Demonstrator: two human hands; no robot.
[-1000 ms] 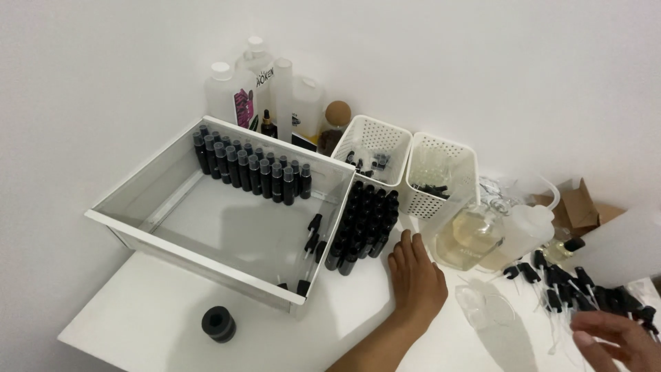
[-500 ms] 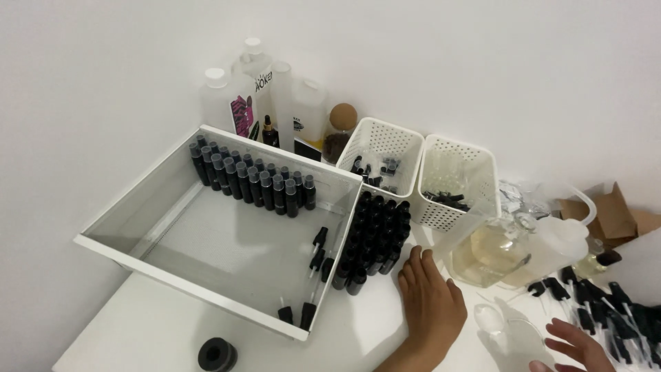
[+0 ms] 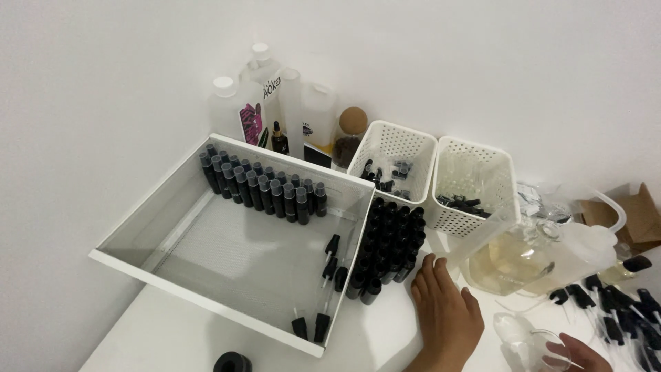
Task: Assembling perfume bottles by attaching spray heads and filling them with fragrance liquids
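At the lower edge of the head view, the left hand (image 3: 446, 318) lies palm down on the white table (image 3: 172, 337), fingers extended and only slightly spread, holding nothing. Its fingertips (image 3: 428, 267) rest just beside a block of small black bottles (image 3: 389, 241) standing upright in tight rows on the table, against the outer right wall of a white tray (image 3: 227, 303).

Right hand (image 3: 582, 355): only partly visible at the bottom right corner. Its fingers are curled at a clear plastic piece (image 3: 522, 334); whether they grip it or merely touch it cannot be told.

Inside the tray, a double row of dark capped bottles (image 3: 261, 182) stands along the far wall, and several black spray pumps with thin tubes (image 3: 323, 289) lie loose near the right wall.

Behind the block of black bottles stand two white perforated baskets (image 3: 475, 182), side by side, each with a few small black parts at the bottom. To their right lies a clear container of pale yellow liquid (image 3: 530, 258), and beyond it loose black pump heads (image 3: 613, 303) are scattered over the table. A brown cardboard box (image 3: 640, 217) sits at the right edge.

In the far corner, against the wall, stand large white plastic bottles (image 3: 275, 103) and a cork-stoppered jar (image 3: 350, 134). A black round cap (image 3: 233, 362) lies at the bottom edge, near the tray's front corner.
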